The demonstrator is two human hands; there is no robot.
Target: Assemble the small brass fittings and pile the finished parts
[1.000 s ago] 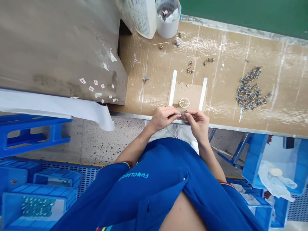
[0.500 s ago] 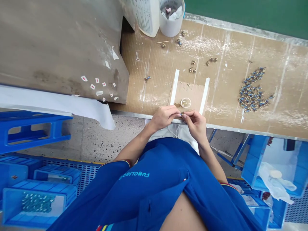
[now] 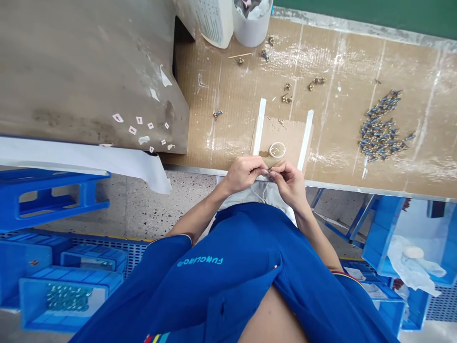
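Observation:
My left hand (image 3: 245, 172) and my right hand (image 3: 288, 183) meet at the table's front edge, fingertips almost touching. Between them is a small metal piece (image 3: 269, 170), pinched by both hands; the fingers cover most of it, so its exact kind is unclear. Just beyond my fingers, a small round white dish (image 3: 277, 150) holds thin bits. It rests on a cardboard pad (image 3: 293, 138) with white tape strips at its sides. A pile of small brass-and-blue metal parts (image 3: 382, 136) lies to the right, and a few similar parts (image 3: 286, 98) are scattered behind the pad.
At the back stand a white bottle (image 3: 214, 24) and a tub (image 3: 252, 28) with scraps, near a thin wooden stick (image 3: 240, 55). A metal housing (image 3: 89, 71) bounds the left. Blue bins (image 3: 64, 276) and a blue stool (image 3: 53, 195) sit below; more bins (image 3: 382, 238) are at right.
The view has shifted slightly, so the table things sit a little higher. Both hands stay together at the edge, fingertips still pinching the small piece, with only slight finger movement.

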